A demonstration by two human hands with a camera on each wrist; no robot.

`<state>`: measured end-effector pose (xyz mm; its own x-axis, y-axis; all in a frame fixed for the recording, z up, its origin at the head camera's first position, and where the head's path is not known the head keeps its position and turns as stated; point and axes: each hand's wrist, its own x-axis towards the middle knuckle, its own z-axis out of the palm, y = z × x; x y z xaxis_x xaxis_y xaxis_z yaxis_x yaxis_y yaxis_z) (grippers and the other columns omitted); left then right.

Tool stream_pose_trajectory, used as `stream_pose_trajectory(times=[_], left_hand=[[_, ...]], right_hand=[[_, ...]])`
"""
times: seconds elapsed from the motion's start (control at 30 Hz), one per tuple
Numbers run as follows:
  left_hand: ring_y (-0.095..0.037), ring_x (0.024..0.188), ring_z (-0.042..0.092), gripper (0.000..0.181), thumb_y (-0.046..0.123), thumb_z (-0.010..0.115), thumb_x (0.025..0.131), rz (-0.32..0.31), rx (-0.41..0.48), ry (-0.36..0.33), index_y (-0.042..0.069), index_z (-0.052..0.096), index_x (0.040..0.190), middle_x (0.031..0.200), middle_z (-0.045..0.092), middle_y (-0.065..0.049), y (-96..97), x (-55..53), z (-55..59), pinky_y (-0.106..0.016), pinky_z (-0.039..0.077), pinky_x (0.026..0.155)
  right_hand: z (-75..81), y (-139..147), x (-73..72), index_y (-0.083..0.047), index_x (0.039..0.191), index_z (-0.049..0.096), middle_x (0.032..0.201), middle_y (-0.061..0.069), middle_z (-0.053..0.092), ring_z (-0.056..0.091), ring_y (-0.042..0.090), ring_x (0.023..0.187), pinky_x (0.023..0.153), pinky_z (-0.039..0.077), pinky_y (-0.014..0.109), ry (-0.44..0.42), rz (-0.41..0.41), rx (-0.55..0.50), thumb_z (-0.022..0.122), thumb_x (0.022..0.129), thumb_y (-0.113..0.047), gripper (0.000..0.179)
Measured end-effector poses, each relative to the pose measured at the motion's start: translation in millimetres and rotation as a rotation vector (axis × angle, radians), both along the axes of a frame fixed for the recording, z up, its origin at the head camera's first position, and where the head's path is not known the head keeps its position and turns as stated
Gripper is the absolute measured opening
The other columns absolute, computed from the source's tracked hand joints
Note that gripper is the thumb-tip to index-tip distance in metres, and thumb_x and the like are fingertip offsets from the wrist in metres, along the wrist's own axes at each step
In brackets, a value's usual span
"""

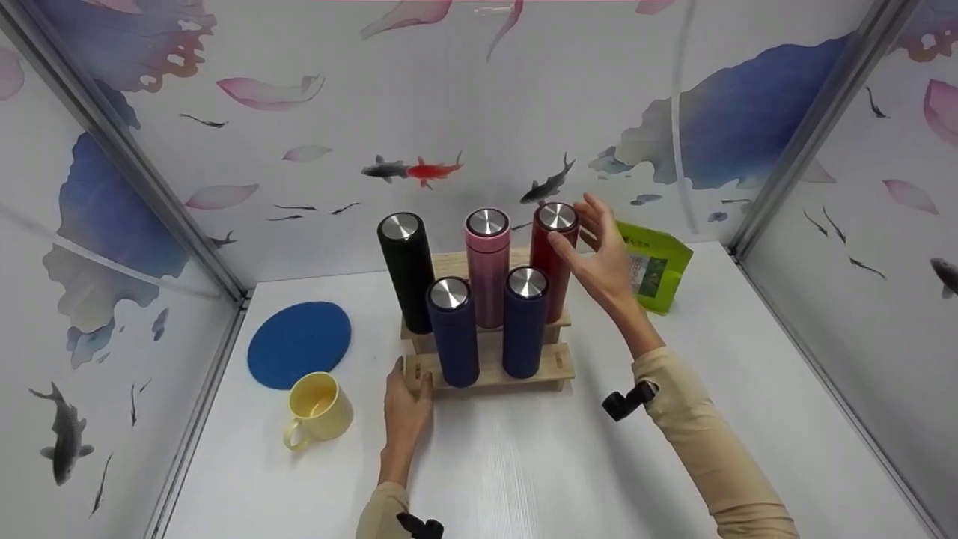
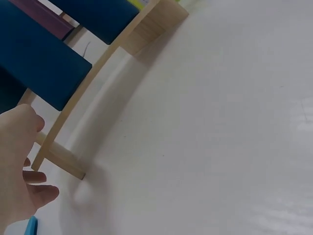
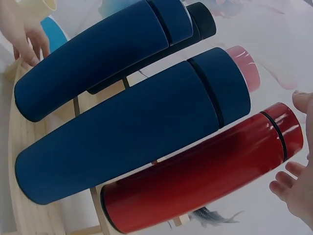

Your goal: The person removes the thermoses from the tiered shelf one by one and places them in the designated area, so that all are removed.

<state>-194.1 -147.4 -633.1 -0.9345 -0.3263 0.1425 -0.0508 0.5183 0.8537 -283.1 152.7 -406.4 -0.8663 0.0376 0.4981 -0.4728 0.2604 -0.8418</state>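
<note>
The left hand (image 1: 405, 412) pinched the front left end of the wooden rack (image 1: 490, 367) between fingers and thumb, the rack standing on the tabletop (image 1: 509, 464). The fingers of the right hand (image 1: 605, 266) were spread wide about the capped top of the red bottle (image 3: 205, 171), gripping nothing; whether they touched it could not be told. Left of them stood the pink bottle (image 1: 488, 284); just right was the green pouch (image 1: 662, 266). The yellow mug (image 1: 333, 415) stood left of the left fingers.
</note>
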Motion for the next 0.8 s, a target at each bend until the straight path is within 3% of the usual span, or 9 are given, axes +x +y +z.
stream_pose_trajectory(times=[0.23, 0.47, 0.6, 0.8], left_hand=[[-0.04, 0.144, 0.041, 0.066, 0.03, 0.061, 0.102, 0.013, 0.041, -0.023, -0.002, 0.035, 0.153, 0.155, 0.042, -0.025, 3.4, 3.0, -9.5, -0.053, 0.034, 0.116], [-0.038, 0.144, 0.041, 0.066, 0.028, 0.063, 0.1, 0.021, 0.125, 0.004, -0.001, 0.036, 0.153, 0.155, 0.042, -0.024, 5.3, -0.2, -12.2, -0.052, 0.034, 0.117], [-0.035, 0.136, 0.051, 0.066, 0.027, 0.065, 0.1, 0.032, 0.166, 0.02, 0.002, 0.037, 0.154, 0.152, 0.048, -0.023, 7.2, -0.6, -13.9, -0.051, 0.043, 0.108], [-0.028, 0.11, 0.064, 0.062, 0.027, 0.066, 0.1, 0.071, 0.198, 0.051, 0.008, 0.041, 0.153, 0.134, 0.062, -0.021, 8.7, -1.3, -17.5, -0.043, 0.05, 0.09]], right_hand=[[-8.0, -5.2, -7.7, -0.012, 0.155, 0.038, 0.145, 0.014, 0.054, 0.054, 0.027, 0.129, 0.109, 0.044, 0.047, -0.026, -0.005, 0.05, 0.077, 0.091, -0.026, 0.076], [-8.0, -3.1, -11.6, -0.007, 0.149, 0.044, 0.141, 0.016, 0.056, 0.057, 0.028, 0.123, 0.105, 0.047, 0.048, -0.037, 0.003, 0.093, 0.078, 0.09, -0.031, 0.072], [-6.2, 0.8, -13.9, -0.003, 0.146, 0.046, 0.136, 0.018, 0.059, 0.059, 0.028, 0.121, 0.102, 0.05, 0.048, -0.03, 0.01, 0.133, 0.078, 0.09, -0.028, 0.069], [0.7, 8.5, -16.5, 0.001, 0.142, 0.049, 0.131, 0.017, 0.061, 0.06, 0.028, 0.117, 0.098, 0.052, 0.049, -0.03, 0.045, 0.175, 0.08, 0.088, -0.026, 0.067]])
